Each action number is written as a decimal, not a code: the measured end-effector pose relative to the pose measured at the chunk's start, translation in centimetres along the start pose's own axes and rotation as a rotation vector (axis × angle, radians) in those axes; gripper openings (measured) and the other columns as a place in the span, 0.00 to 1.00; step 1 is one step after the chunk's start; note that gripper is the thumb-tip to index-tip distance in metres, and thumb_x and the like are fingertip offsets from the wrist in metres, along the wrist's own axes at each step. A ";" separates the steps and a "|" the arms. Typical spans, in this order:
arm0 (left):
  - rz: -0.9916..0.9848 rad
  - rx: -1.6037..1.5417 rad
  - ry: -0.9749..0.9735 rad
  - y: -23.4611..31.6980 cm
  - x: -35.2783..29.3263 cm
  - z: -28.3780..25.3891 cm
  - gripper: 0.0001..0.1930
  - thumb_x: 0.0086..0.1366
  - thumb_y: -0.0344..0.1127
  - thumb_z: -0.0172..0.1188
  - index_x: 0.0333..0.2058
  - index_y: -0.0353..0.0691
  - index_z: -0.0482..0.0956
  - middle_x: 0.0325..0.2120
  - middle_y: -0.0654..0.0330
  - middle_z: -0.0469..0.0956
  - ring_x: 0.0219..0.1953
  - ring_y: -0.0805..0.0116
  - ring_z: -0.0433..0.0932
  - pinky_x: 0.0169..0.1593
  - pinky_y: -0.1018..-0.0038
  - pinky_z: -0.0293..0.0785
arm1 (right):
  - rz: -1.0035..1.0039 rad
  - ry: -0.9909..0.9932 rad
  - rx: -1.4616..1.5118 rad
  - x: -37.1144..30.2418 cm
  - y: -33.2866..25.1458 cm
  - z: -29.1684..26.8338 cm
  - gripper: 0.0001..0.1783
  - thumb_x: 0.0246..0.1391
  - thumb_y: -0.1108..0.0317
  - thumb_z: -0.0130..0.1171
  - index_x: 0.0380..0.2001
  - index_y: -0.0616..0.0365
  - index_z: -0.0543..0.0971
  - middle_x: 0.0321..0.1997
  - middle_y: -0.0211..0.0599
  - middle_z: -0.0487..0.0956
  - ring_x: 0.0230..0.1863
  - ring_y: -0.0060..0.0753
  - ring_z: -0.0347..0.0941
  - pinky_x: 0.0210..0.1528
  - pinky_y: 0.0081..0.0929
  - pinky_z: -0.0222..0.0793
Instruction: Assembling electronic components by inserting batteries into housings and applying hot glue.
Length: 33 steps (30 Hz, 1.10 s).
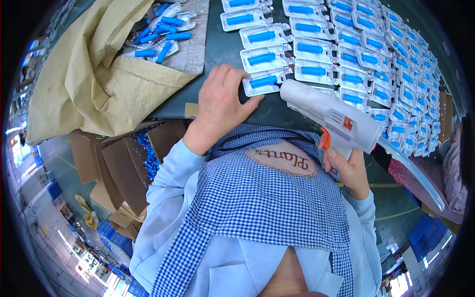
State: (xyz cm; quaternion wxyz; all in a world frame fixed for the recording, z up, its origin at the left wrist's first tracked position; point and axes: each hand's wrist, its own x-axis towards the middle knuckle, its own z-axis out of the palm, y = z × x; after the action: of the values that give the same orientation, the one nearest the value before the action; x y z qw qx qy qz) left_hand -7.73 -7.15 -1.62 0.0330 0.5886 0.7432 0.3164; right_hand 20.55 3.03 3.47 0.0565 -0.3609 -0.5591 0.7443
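Note:
My right hand [349, 166] is wrapped round the grip of a white hot glue gun [329, 111] with an orange trigger. A translucent glue stick [415, 173] sticks out of its back end. The gun's nozzle points left, close to the nearest white plastic casing [255, 90] in a column on the dark green table. In that casing lies a blue cylindrical battery [263, 81] with thin wires at its right end. My left hand [222, 96] rests on the table with thumb and forefinger around the casing's left corner, the other fingers curled.
Rows of similar casings with blue batteries [352, 79] cover the table's right side. At the upper left, loose batteries and casings [161, 32] lie on a tan woven sack [106, 94]. Below the table edge stand cardboard boxes [123, 171], one holding blue cylinders [148, 153].

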 end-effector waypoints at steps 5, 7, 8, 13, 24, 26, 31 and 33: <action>-0.031 -0.044 -0.002 0.0 0.5 0.5 0.20 0.40 0.34 0.74 0.32 0.38 0.73 0.29 0.53 0.72 0.34 0.51 0.72 0.38 0.63 0.69 | -0.046 0.027 0.061 0.3 0.0 0.2 0.20 0.57 0.67 0.54 0.49 0.67 0.68 0.40 0.38 0.75 0.23 0.19 0.70 0.25 0.17 0.65; -0.040 -0.076 0.032 0.2 0.7 0.7 0.20 0.40 0.33 0.74 0.31 0.38 0.73 0.28 0.53 0.71 0.34 0.52 0.72 0.36 0.63 0.69 | -0.079 0.012 0.073 0.8 0.0 0.2 0.21 0.56 0.66 0.54 0.50 0.67 0.67 0.42 0.41 0.75 0.24 0.20 0.70 0.26 0.18 0.66; -0.046 -0.067 0.043 0.3 0.7 0.7 0.21 0.39 0.33 0.74 0.31 0.38 0.72 0.28 0.54 0.70 0.34 0.52 0.72 0.36 0.64 0.69 | -0.089 0.013 0.071 1.1 0.2 0.3 0.25 0.55 0.64 0.55 0.52 0.68 0.65 0.44 0.45 0.75 0.21 0.22 0.69 0.24 0.19 0.66; -0.061 -0.013 0.072 0.1 1.0 0.5 0.21 0.39 0.32 0.74 0.31 0.38 0.72 0.28 0.54 0.71 0.34 0.53 0.72 0.36 0.65 0.69 | -0.117 0.021 0.116 2.1 0.2 0.8 0.30 0.54 0.61 0.57 0.54 0.70 0.63 0.46 0.51 0.75 0.19 0.25 0.69 0.21 0.20 0.67; -0.013 0.103 -0.108 -4.3 8.2 -5.9 0.16 0.54 0.32 0.64 0.42 0.39 0.75 0.36 0.54 0.77 0.37 0.55 0.77 0.38 0.64 0.74 | -0.149 0.020 0.182 2.7 -0.6 1.0 0.27 0.55 0.61 0.56 0.52 0.69 0.65 0.49 0.49 0.74 0.21 0.25 0.70 0.24 0.22 0.68; 0.117 0.346 -0.039 -9.6 12.0 -7.0 0.16 0.54 0.27 0.60 0.43 0.38 0.75 0.42 0.51 0.75 0.44 0.52 0.75 0.45 0.62 0.73 | -0.167 0.028 0.186 2.8 -0.7 1.2 0.27 0.55 0.61 0.56 0.52 0.69 0.65 0.49 0.50 0.74 0.21 0.25 0.70 0.24 0.22 0.68; 0.078 0.752 -0.195 -19.6 17.8 -7.4 0.27 0.52 0.25 0.59 0.53 0.44 0.71 0.50 0.54 0.72 0.52 0.54 0.72 0.51 0.63 0.74 | -0.159 0.076 0.188 2.8 -1.0 1.8 0.31 0.53 0.56 0.58 0.51 0.72 0.65 0.47 0.51 0.76 0.19 0.23 0.68 0.21 0.20 0.65; 0.027 0.736 -0.339 -19.8 19.3 -7.7 0.32 0.49 0.25 0.62 0.56 0.46 0.69 0.55 0.56 0.69 0.56 0.58 0.70 0.54 0.64 0.73 | -0.148 0.089 0.179 2.7 -1.1 1.8 0.31 0.53 0.56 0.58 0.51 0.72 0.65 0.47 0.51 0.76 0.19 0.23 0.68 0.21 0.20 0.65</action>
State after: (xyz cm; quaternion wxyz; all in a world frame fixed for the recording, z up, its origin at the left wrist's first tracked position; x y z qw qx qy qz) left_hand -33.79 4.70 0.68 -0.0621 0.6147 0.7830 -0.0717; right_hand 17.17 3.31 3.37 0.1682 -0.3449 -0.5125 0.7682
